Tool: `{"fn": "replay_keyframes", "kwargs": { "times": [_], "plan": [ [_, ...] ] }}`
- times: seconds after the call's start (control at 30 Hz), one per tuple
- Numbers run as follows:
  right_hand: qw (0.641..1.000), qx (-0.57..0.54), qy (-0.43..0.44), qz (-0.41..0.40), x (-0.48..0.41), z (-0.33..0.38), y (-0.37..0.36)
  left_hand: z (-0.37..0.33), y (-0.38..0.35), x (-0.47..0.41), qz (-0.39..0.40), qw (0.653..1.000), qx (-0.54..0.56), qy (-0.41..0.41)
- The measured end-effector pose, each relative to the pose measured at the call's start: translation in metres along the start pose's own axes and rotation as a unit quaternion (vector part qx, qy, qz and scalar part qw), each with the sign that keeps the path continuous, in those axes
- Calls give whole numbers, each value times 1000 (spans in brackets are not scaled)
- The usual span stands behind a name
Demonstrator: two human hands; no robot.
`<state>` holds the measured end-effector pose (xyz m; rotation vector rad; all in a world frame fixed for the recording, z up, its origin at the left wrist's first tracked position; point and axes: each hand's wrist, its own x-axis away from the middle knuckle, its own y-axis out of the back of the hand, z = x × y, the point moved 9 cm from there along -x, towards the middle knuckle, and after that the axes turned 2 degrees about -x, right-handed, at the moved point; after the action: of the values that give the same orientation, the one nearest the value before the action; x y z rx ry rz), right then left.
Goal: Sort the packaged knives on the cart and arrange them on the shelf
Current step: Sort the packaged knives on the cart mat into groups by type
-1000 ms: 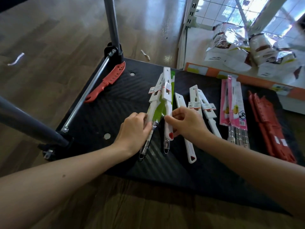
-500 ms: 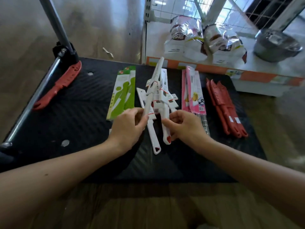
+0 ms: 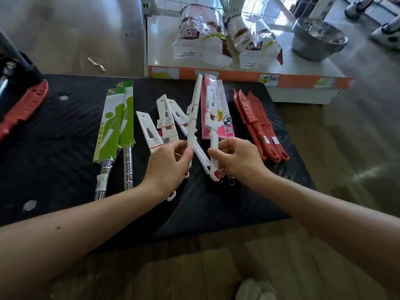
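Observation:
Packaged knives lie in groups on the black cart deck [image 3: 65, 131]. My left hand [image 3: 167, 165] grips the handle of a white sheathed knife [image 3: 193, 118], tilted up off the deck. My right hand [image 3: 237, 156] holds a second white sheathed knife [image 3: 212, 124] upright in front of the pink packs [image 3: 225, 124]. Three more white knives [image 3: 166, 120] lie fanned on the deck behind my left hand. Two green-carded knives [image 3: 114, 126] with steel handles lie to the left. A stack of red sheathed knives [image 3: 257, 124] lies at the right. A lone red sheathed knife [image 3: 23, 111] rests at the far left.
The white bottom shelf [image 3: 303, 70] with an orange price strip stands just behind the cart and holds foil bags [image 3: 201, 40] and a steel bowl [image 3: 318, 40]. The cart's handle post [image 3: 13, 57] rises at the far left. Wooden floor surrounds the cart.
Both hands lifted a white knife each from over the green packs and carried them right, to the white group. The two knives now stand apart, one in each hand. The view shifted right.

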<state>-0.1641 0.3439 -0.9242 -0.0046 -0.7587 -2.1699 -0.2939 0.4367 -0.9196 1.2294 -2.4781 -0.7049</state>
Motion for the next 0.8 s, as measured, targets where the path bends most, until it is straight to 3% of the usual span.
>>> {"fn": "replay_keyframes", "kwargs": {
  "times": [0.63, 0.8],
  "plan": [
    [987, 139, 49, 57, -16, 23, -44, 31, 24, -3, -19, 998, -25, 49],
    [981, 166, 98, 25, -18, 34, -41, 36, 26, -9, -27, 997, -52, 42]
  ]
}}
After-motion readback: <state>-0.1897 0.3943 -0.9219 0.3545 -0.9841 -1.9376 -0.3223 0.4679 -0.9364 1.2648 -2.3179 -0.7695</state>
